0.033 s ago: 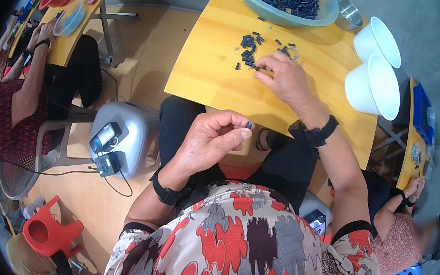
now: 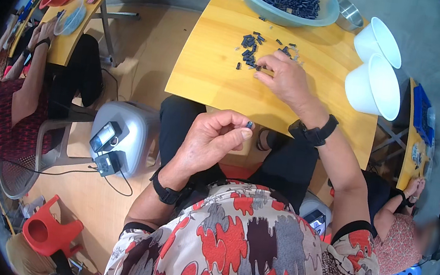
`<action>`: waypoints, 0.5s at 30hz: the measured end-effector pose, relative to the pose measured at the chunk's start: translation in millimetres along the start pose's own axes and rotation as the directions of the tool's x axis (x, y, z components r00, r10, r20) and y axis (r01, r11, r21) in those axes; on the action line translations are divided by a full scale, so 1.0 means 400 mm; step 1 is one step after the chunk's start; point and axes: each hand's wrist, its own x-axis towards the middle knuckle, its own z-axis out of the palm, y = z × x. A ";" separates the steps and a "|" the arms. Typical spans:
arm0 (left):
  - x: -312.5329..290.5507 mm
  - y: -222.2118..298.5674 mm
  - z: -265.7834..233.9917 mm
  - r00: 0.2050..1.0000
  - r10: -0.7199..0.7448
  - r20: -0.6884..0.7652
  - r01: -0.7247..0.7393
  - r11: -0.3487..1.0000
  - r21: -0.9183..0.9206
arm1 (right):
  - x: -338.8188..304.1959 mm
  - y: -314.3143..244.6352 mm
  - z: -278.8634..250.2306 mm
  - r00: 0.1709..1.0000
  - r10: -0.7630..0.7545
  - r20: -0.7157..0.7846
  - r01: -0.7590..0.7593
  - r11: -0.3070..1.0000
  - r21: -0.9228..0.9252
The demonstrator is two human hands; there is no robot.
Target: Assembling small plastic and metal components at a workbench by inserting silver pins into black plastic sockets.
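My left hand [image 2: 213,139] is closed in front of the table's near edge, pinching a small dark plastic part [image 2: 249,124] between thumb and forefinger. Over the table my right hand [image 2: 286,80] reaches down with thumb and fingertips brought together at a small dark piece [image 2: 259,67]. Several similar dark parts [image 2: 249,46] lie loose in a small heap just left of those fingers. Tiny clear bits [image 2: 293,52] are scattered behind the right hand, which partly hides more dark pieces.
A wide basin [image 2: 298,20] full of dark parts stands at the table's far edge. Beside it are a steel bowl [image 2: 348,13] and two white tubs [image 2: 364,89]. A grey stool [image 2: 121,142] holds small devices with cables. Co-workers sit at yellow tables left and right.
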 end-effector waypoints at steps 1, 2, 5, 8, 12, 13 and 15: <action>-0.001 0.000 -0.001 1.000 0.000 -0.004 0.000 1.000 0.000 | 0.002 0.000 0.004 0.999 0.030 0.014 -0.030 0.999 -0.017; -0.003 0.000 -0.002 1.000 0.001 -0.005 -0.001 1.000 0.005 | 0.004 0.000 0.007 0.998 0.060 0.027 -0.059 0.998 -0.035; -0.006 -0.001 -0.002 1.000 0.009 -0.011 -0.009 1.000 0.001 | 0.003 0.010 0.008 0.997 0.064 0.044 -0.060 0.995 -0.075; -0.010 0.000 -0.006 1.000 0.020 -0.008 -0.020 1.000 -0.002 | -0.007 0.011 0.002 0.999 0.044 -0.001 -0.044 0.999 0.004; -0.015 -0.005 -0.010 1.000 0.024 -0.003 -0.024 1.000 0.008 | -0.012 0.019 -0.003 0.998 0.054 0.032 -0.053 0.998 -0.032; -0.015 -0.005 -0.009 1.000 0.024 -0.003 -0.024 1.000 0.008 | -0.013 0.021 -0.002 0.998 0.049 0.035 -0.047 0.998 -0.039; -0.016 -0.005 -0.007 1.000 0.017 -0.006 -0.017 1.000 0.010 | -0.011 0.018 0.001 0.998 0.043 0.040 -0.041 0.998 -0.045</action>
